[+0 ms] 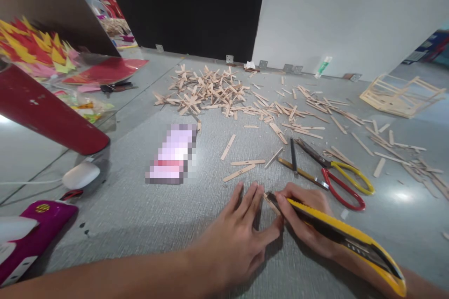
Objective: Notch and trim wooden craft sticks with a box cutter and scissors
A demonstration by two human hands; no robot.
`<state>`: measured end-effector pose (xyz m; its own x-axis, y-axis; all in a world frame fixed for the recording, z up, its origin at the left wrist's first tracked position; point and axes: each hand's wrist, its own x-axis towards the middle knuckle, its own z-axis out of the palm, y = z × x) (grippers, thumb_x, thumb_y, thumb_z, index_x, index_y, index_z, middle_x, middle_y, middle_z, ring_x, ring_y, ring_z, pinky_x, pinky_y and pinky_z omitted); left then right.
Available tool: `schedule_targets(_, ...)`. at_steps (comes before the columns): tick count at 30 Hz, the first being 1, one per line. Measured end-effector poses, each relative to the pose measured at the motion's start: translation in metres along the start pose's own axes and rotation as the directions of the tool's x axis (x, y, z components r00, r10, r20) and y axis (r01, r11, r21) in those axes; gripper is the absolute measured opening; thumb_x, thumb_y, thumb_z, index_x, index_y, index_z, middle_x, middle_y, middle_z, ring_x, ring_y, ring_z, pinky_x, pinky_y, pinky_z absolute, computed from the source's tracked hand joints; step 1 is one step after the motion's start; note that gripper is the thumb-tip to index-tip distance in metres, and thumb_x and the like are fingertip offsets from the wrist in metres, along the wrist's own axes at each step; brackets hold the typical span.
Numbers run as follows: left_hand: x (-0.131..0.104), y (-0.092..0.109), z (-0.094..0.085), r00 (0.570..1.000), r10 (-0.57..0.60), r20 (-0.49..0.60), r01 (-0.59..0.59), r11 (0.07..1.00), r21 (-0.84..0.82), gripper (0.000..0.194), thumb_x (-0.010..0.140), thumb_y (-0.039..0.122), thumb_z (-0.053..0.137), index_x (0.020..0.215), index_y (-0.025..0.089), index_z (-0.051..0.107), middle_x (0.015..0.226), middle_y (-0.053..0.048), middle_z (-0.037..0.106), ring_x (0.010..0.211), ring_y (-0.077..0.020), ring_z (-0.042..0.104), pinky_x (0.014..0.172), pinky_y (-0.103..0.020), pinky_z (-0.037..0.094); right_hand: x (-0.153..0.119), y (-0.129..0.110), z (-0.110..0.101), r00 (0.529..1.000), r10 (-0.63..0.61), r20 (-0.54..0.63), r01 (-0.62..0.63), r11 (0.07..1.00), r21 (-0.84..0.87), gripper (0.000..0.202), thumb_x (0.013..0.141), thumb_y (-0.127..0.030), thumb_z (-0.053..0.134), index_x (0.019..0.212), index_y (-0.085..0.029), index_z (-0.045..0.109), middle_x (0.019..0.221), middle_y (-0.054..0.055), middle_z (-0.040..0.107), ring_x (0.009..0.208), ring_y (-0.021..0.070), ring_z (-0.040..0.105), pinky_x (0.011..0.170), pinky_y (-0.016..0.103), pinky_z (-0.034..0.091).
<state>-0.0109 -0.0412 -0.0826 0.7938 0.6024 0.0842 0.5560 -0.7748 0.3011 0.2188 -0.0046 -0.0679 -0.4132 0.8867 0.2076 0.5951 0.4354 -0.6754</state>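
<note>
My right hand (312,219) is wrapped round a yellow and black utility knife (345,233), its tip over a small wooden craft stick (272,204). On the other side of that stick, my left hand (242,233) pins it to the grey tabletop between fingertips and thumb. Just beyond my fingers lie two loose craft sticks (240,173) and a narrow offcut (274,157). Beside my right hand rest scissors-like snips (329,164) with one yellow and one red handle, and a slim metal-ended tool (303,174) with a dark strip (293,156) across it.
A pile of star-shaped stick pieces (213,88) lies ahead, with scattered sticks (336,112) to its right. A small wooden frame (403,96) stands at the far right. To the left are a blurred phone (173,154), a white mouse (81,175) and a red tube (49,107).
</note>
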Motion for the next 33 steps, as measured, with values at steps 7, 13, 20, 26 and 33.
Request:
schedule_targets(7, 0.0029, 0.0023, -0.0037, 0.998, -0.046, 0.038, 0.045, 0.998, 0.039, 0.061, 0.110, 0.028, 0.059, 0.166, 0.021, 0.036, 0.172, -0.035, 0.033, 0.162, -0.0519, 0.028, 0.122, -0.080, 0.031, 0.0008, 0.0004, -0.0017, 0.997, -0.050, 0.059, 0.052, 0.998, -0.024, 0.034, 0.111, -0.030, 0.048, 0.077, -0.027, 0.044, 0.056, -0.008, 0.048, 0.043, 0.0111, 0.051, 0.047, 0.027, 0.035)
schedule_targets(13, 0.0032, 0.0034, -0.0056, 0.998, -0.048, 0.041, 0.045, 0.997, 0.059, 0.060, 0.111, 0.028, 0.058, 0.166, 0.020, 0.035, 0.167, -0.040, 0.037, 0.160, -0.0531, 0.032, 0.119, -0.082, 0.034, -0.0009, -0.0011, -0.0045, 0.994, -0.074, 0.077, 0.078, 0.996, -0.053, 0.033, 0.110, -0.027, 0.047, 0.077, -0.028, 0.045, 0.056, -0.008, 0.049, 0.042, 0.0114, 0.052, 0.046, 0.027, 0.036)
schedule_targets(20, 0.0034, 0.0033, -0.0044, 0.999, -0.041, 0.032, 0.039, 0.998, 0.059, 0.062, 0.109, 0.027, 0.059, 0.166, 0.019, 0.035, 0.167, -0.039, 0.038, 0.159, -0.0533, 0.033, 0.120, -0.081, 0.035, -0.0007, 0.0001, -0.0057, 0.993, -0.074, 0.094, 0.078, 0.996, -0.049, 0.034, 0.111, -0.029, 0.045, 0.077, -0.028, 0.044, 0.057, -0.006, 0.047, 0.042, 0.0127, 0.050, 0.047, 0.029, 0.036)
schedule_targets(26, 0.0014, 0.0030, -0.0057, 0.999, -0.033, 0.042, 0.031, 0.998, 0.049, 0.063, 0.108, 0.028, 0.063, 0.165, 0.019, 0.036, 0.169, -0.037, 0.037, 0.161, -0.0531, 0.029, 0.124, -0.075, 0.033, -0.0024, 0.0069, -0.0043, 0.993, -0.064, 0.103, 0.066, 0.998, -0.012, 0.037, 0.113, -0.032, 0.045, 0.076, -0.028, 0.042, 0.057, -0.008, 0.046, 0.044, 0.0111, 0.050, 0.049, 0.027, 0.035)
schedule_targets(33, 0.0018, 0.0009, -0.0043, 1.000, -0.013, 0.019, 0.012, 0.999, 0.050, 0.064, 0.109, 0.028, 0.062, 0.166, 0.019, 0.035, 0.172, -0.033, 0.035, 0.163, -0.0488, 0.027, 0.128, -0.069, 0.030, -0.0026, 0.0048, -0.0042, 0.994, -0.052, 0.092, 0.051, 0.998, 0.021, 0.037, 0.112, -0.034, 0.047, 0.076, -0.027, 0.045, 0.059, -0.007, 0.048, 0.046, 0.0119, 0.053, 0.052, 0.028, 0.038)
